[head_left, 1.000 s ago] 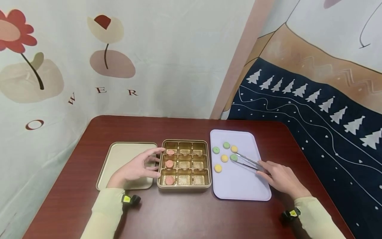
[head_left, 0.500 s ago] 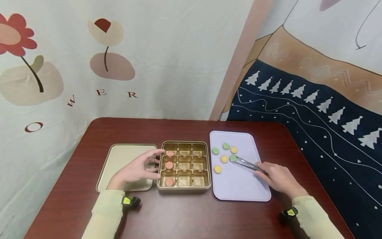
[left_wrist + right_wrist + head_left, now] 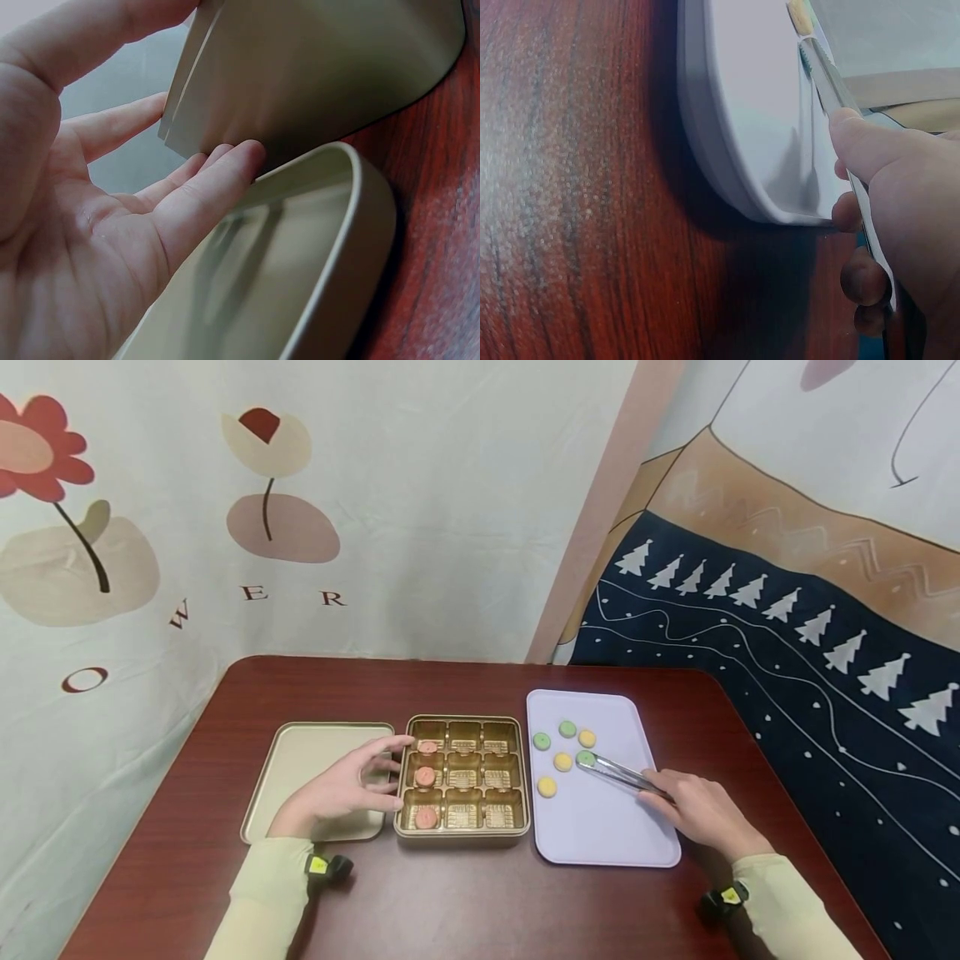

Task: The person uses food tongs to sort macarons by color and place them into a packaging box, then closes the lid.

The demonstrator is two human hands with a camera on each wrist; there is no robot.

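The whole table (image 3: pixel 465 893) is seen from high up by the head camera, while the lid (image 3: pixel 315 247) and the tray (image 3: pixel 742 150) are seen very close by the wrist cameras.

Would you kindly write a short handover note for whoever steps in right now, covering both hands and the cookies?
Right hand grips the metal tongs, whose tips are at a green cookie on the lavender tray.
Left hand rests open against the left side of the gold box, above the lid lying beside it.
Done: three pink cookies fill the box's left column.
Left: three green and three yellow cookies remain on the tray; six compartments are unfilled.
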